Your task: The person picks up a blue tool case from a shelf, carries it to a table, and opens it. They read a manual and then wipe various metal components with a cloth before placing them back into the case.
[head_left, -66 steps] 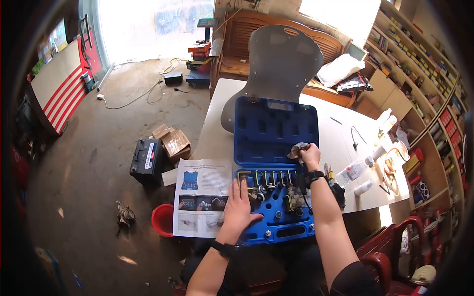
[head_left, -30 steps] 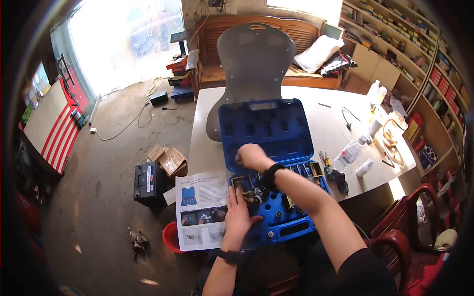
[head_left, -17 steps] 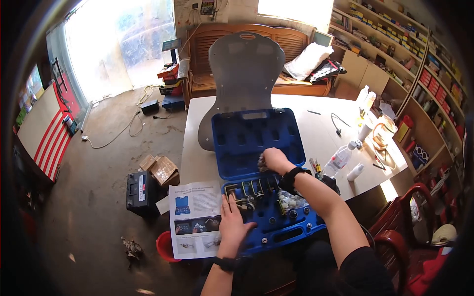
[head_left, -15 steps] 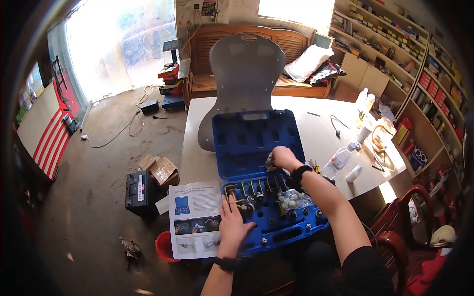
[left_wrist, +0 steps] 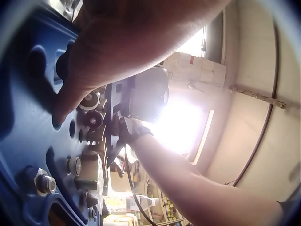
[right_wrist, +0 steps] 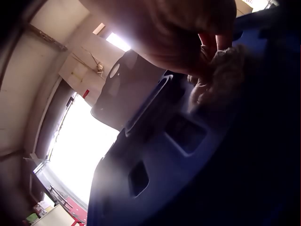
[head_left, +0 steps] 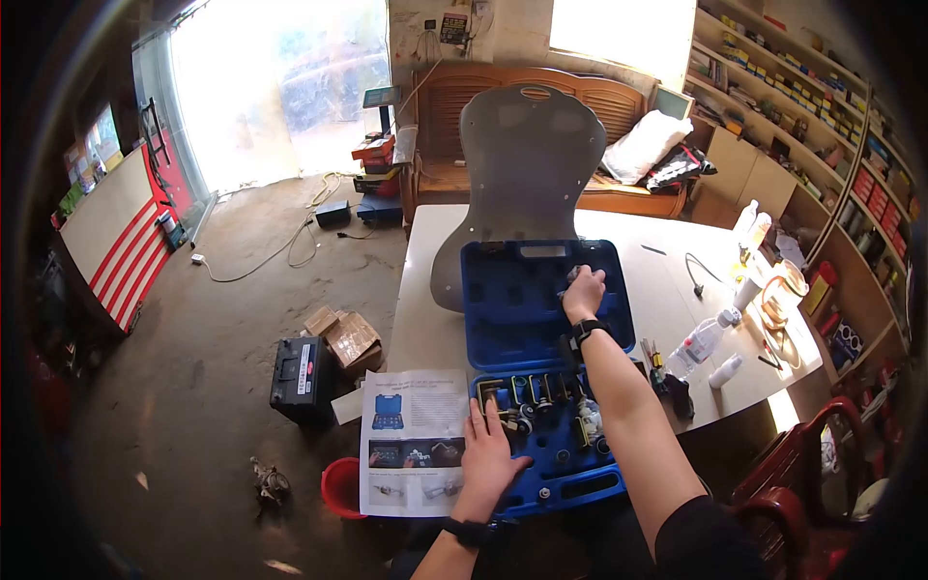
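Observation:
A blue plastic tool case stands open on the table, its lid [head_left: 507, 324] raised at the back and its lower tray [head_left: 580, 491] in front. My right hand [head_left: 584, 290] grips a crumpled greyish rag [right_wrist: 221, 77] against the lid's moulded inside, near its upper right part. My left hand [head_left: 490, 464] rests on the tray's left side with fingers extended and thumb spread. In the left wrist view, that thumb [left_wrist: 70, 101] lies by a round hole in the tray. Clamp-like metal pieces [head_left: 541, 389] and round fittings [left_wrist: 94, 120] sit in the tray, partly hidden by my right forearm.
A printed instruction sheet [head_left: 404, 398] lies left of the case, over a red bucket [head_left: 340, 488]. Behind the lid stands a grey chair back [head_left: 532, 159]. Screwdrivers [head_left: 655, 356], a plastic bottle [head_left: 698, 346] and a white bottle [head_left: 725, 371] are at right. A battery [head_left: 304, 379] stands on the floor.
My right hand has carried the rag across the lid, from its lower right to its lower left, then back right and up. My left hand has stayed on the tray. The head view has shifted.

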The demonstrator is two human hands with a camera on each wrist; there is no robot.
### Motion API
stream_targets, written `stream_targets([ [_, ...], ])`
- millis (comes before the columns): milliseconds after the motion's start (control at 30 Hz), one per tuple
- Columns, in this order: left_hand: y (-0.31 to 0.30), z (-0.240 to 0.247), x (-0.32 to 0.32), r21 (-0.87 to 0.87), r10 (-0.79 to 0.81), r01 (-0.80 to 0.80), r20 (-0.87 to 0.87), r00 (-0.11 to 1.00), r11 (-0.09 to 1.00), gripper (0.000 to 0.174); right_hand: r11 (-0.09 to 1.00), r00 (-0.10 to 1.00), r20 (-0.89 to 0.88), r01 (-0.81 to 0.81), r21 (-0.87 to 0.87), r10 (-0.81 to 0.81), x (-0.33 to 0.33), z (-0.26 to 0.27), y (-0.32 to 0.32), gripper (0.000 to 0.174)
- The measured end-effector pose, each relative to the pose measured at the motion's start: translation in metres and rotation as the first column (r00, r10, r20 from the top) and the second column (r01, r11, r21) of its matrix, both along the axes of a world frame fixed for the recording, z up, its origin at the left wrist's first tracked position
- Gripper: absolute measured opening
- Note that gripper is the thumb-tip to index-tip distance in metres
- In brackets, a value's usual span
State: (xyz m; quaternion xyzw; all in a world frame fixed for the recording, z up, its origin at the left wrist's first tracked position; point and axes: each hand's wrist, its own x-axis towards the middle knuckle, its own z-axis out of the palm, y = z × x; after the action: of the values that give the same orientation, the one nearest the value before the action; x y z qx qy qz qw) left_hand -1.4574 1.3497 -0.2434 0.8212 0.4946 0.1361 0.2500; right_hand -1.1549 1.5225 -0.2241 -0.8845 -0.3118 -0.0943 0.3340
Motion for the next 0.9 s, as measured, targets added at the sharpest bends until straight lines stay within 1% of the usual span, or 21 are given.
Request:
stream_targets([
  [33,-0.002,0.000,0.001,-0.005,-0.004,0.004,0.006,1.000,1.000,0.126,1.000,0.995,0.095,0.015,0.009,-0.016,-0.003,-0.008,0.006,0.017],
  [100,-0.002,-0.002,0.001,0.000,-0.008,0.008,0.006,1.000,1.000,0.126,1.000,0.993,0.112,-0.028,0.003,0.028,-0.012,0.002,0.001,0.015],
  [133,-0.003,-0.001,0.001,-0.005,-0.001,0.001,0.002,1.000,1.000,0.126,1.000,0.994,0.109,-0.025,-0.001,0.025,-0.013,0.006,-0.004,0.015],
  [200,-0.003,0.001,0.003,-0.008,0.007,-0.007,0.000,1.000,1.000,0.126,0.995,0.986,0.138,-0.087,-0.055,0.094,-0.013,0.015,-0.007,0.015],
  [233,-0.003,0.001,0.003,-0.013,0.008,-0.008,-0.005,1.000,1.000,0.126,0.995,0.986,0.137,-0.089,-0.055,0.096,-0.013,0.015,-0.005,0.015],
  [300,-0.003,0.000,0.003,-0.014,0.016,-0.016,-0.017,1.000,1.000,0.126,0.978,0.959,0.191,-0.204,-0.047,0.209,-0.019,0.011,0.003,0.015],
  [333,-0.002,-0.002,0.003,-0.011,0.011,-0.011,-0.010,1.000,1.000,0.126,0.958,0.932,0.232,-0.286,-0.002,0.278,-0.027,0.007,0.012,0.013],
  [367,-0.003,-0.003,0.003,-0.008,0.004,-0.004,-0.005,1.000,1.000,0.126,0.930,0.909,0.227,-0.365,0.033,0.349,-0.039,0.005,0.021,0.013],
  [433,-0.003,-0.004,0.004,-0.002,0.004,-0.004,-0.007,1.000,1.000,0.126,0.868,0.865,0.144,-0.492,0.062,0.480,-0.064,0.008,0.041,0.020],
  [500,-0.002,-0.004,0.003,0.006,0.007,-0.007,-0.012,1.000,1.000,0.126,0.836,0.843,0.000,-0.534,0.123,0.539,-0.087,0.010,0.065,0.021],
  [533,-0.002,-0.003,0.003,0.001,-0.003,0.003,-0.003,1.000,1.000,0.126,0.809,0.813,-0.035,-0.572,0.140,0.581,-0.096,0.010,0.075,0.023],
  [567,-0.002,-0.003,0.003,-0.006,-0.013,0.013,0.010,1.000,1.000,0.126,0.804,0.809,-0.038,-0.577,0.146,0.587,-0.105,0.010,0.080,0.023],
  [633,-0.002,-0.007,0.003,0.003,-0.005,0.005,0.015,1.000,1.000,0.126,0.757,0.756,-0.036,-0.651,0.062,0.653,-0.119,0.007,0.084,0.026],
  [667,-0.002,-0.007,0.003,0.001,-0.004,0.004,0.013,1.000,1.000,0.125,0.738,0.738,-0.020,-0.673,0.054,0.674,-0.115,-0.003,0.087,0.031],
  [700,-0.002,-0.007,0.002,0.000,-0.002,0.002,0.015,1.000,1.000,0.125,0.683,0.682,-0.055,-0.730,0.001,0.729,-0.107,-0.001,0.079,0.035],
  [767,-0.001,-0.002,0.003,-0.012,0.011,-0.011,0.024,1.000,1.000,0.124,0.684,0.640,-0.287,-0.725,0.082,0.713,-0.094,0.003,0.070,0.043],
  [800,-0.001,0.000,0.002,-0.032,0.013,-0.012,0.019,1.000,0.999,0.123,0.742,0.701,-0.268,-0.663,0.097,0.662,-0.088,0.004,0.070,0.052],
  [833,-0.002,0.001,0.002,-0.051,0.010,-0.010,0.012,1.000,0.999,0.123,0.766,0.707,-0.317,-0.631,0.120,0.632,-0.083,0.005,0.070,0.062],
  [900,-0.002,-0.001,0.003,-0.049,0.008,-0.007,0.021,1.000,0.999,0.122,0.745,0.674,-0.359,-0.659,0.102,0.645,-0.073,0.004,0.082,0.072],
])
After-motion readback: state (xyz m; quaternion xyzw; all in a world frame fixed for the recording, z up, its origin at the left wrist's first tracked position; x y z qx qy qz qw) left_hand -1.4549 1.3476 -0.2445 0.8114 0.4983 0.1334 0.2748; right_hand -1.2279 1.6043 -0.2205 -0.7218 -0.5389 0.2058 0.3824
